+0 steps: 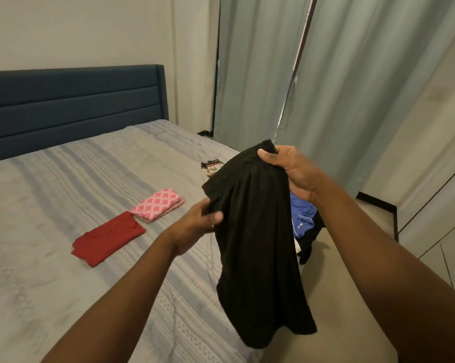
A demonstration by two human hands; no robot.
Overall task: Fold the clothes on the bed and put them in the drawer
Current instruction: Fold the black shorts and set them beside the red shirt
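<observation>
Over bed (pixel 64 179), both hands (pixel 195 226) (pixel 292 171) on garment (pixel 257 244)

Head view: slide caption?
Left hand and right hand hold a black garment over the bed, where a folded red garment and pink patterned cloth lie.

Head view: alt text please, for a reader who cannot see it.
The left hand and right hand hold a black garment up by its top edge. A folded red garment and a folded pink patterned cloth lie on the bedspread; blue clothing shows behind it.
</observation>
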